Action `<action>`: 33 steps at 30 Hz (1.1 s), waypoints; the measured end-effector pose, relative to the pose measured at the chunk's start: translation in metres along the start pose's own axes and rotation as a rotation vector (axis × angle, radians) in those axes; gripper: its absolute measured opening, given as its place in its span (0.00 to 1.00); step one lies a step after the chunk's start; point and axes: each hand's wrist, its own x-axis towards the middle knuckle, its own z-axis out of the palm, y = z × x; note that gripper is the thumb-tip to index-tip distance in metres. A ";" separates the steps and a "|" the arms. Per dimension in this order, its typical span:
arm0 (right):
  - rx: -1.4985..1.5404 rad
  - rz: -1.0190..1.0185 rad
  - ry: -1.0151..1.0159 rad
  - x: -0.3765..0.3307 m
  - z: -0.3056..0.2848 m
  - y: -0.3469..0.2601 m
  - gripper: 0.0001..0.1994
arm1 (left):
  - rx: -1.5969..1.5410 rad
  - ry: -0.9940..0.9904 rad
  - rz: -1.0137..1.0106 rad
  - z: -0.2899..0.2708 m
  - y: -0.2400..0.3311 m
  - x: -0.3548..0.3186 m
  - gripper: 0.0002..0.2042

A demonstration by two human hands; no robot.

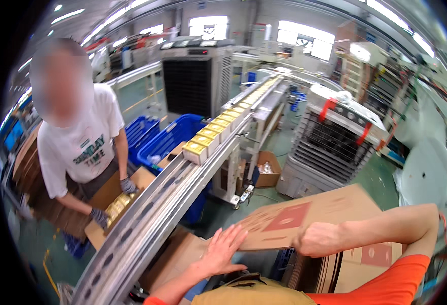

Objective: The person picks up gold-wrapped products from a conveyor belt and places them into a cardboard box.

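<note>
Here, your right hand [319, 239] curled, pinching flat carton [319, 209] by lower edge; your left hand [224, 250] spread at its left end.

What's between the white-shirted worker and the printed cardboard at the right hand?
In the head view, the conveyor runs between the worker and the cardboard.

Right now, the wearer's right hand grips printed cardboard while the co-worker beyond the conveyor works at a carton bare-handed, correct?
Not quite: in the head view, the co-worker beyond the conveyor works at the carton wearing grey gloves. The wearer's right hand does grip printed cardboard.
</note>
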 end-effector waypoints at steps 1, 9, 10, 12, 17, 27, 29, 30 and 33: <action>0.002 -0.039 0.052 0.010 -0.001 0.017 0.03 | -0.040 -0.108 0.003 0.005 -0.004 -0.011 0.32; 0.189 -0.590 0.569 0.231 0.052 0.089 0.12 | 0.043 -0.242 -0.816 -0.083 0.014 -0.131 0.11; 0.173 -0.565 0.635 0.261 0.057 0.081 0.13 | 0.062 -0.236 -0.876 -0.089 0.013 -0.143 0.12; 0.062 -0.433 0.727 0.313 0.073 0.068 0.19 | 0.086 -0.277 -0.986 -0.085 -0.003 -0.178 0.14; 0.105 -0.357 0.891 0.340 0.083 0.027 0.39 | -0.567 -0.329 -1.317 -0.094 -0.029 -0.221 0.32; 0.016 -0.661 0.261 0.308 0.093 0.125 0.16 | -0.021 -0.283 -1.649 -0.098 -0.015 -0.176 0.38; 0.048 -0.670 0.253 0.303 0.089 0.109 0.14 | 0.555 0.111 -1.610 -0.068 -0.005 -0.185 0.36; 0.078 -0.700 0.267 0.300 0.097 0.104 0.13 | 0.648 0.206 -1.672 -0.063 0.003 -0.179 0.38; 0.223 -0.741 0.292 0.282 0.127 0.077 0.11 | 0.861 0.905 -1.687 -0.015 0.012 -0.188 0.50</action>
